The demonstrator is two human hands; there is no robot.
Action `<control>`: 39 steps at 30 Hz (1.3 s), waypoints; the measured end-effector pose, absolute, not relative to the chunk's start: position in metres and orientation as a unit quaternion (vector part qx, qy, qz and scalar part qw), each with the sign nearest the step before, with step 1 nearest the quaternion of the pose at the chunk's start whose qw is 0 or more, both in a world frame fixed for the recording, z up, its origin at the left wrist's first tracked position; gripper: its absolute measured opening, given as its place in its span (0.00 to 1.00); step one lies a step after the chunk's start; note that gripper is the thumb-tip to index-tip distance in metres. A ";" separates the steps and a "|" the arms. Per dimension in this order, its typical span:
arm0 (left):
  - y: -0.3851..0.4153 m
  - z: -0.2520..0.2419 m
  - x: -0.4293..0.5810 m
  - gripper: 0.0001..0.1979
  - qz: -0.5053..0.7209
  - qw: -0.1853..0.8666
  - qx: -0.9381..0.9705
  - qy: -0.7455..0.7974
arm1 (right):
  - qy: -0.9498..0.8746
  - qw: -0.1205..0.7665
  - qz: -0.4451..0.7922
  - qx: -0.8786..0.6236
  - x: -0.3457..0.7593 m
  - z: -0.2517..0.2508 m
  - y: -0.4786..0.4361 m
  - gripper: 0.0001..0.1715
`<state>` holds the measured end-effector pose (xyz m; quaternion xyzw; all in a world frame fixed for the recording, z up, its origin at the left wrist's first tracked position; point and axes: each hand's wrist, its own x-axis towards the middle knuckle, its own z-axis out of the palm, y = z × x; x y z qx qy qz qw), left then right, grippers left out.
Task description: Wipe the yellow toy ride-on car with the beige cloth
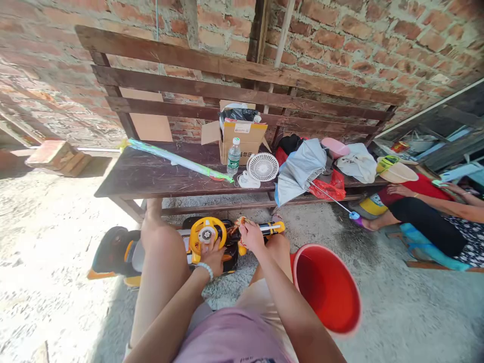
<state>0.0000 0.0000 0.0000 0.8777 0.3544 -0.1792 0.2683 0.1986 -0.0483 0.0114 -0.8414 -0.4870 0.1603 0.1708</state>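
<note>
Rough concrete floor (397,312) spreads out under me, backed by a bare brick wall (378,45), and I have open ground far off to my left and in the right foreground. Straight ahead, the way is closed by a dark wooden bench (139,176) with a slatted back; its front edge runs just above my knees, so there is little room to push forward. A red bucket (327,287) sits tight against my right leg, its rim nearly touching my forearm, which crowds any sweep to that side. Further right, another person's legs (419,222) stretch across the floor, well apart from my hands.

On the bench I see a long wrapped green roll (177,160), a cardboard box (240,133), a water bottle (233,156), a small white fan (261,169) and a folded grey umbrella (302,169) whose tip hangs past the edge.

Between my knees lies a toy ride-on car (121,252), black and yellow, tipped so its yellow steering wheel (207,233) faces up toward me. It rests on the floor just below the bench edge. My left hand (212,257) sits against the lower rim of the wheel, fingers curled on the car body beneath it; I cannot tell whether it truly grips. My right hand (251,236) is raised just beside the wheel, fingers pressed together, pinching a small orange-brown piece (242,222) near the car's yellow-and-black bar (270,228). What that piece is I cannot make out.
</note>
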 end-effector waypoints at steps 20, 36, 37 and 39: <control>0.000 0.016 -0.006 0.29 -0.163 0.263 0.883 0.354 | -0.545 0.003 0.172 -0.821 0.199 0.031 -0.019 0.20; -0.006 0.010 -0.011 0.30 -0.127 0.272 0.886 0.354 | -0.489 0.126 0.085 -0.859 0.198 -0.008 -0.077 0.24; -0.006 0.008 -0.012 0.30 -0.121 0.274 0.886 0.354 | -0.498 0.113 0.092 -0.855 0.198 -0.007 -0.084 0.24; -0.006 0.003 -0.011 0.30 -0.115 0.274 0.886 0.356 | -0.511 0.079 0.131 -0.846 0.202 0.000 -0.095 0.21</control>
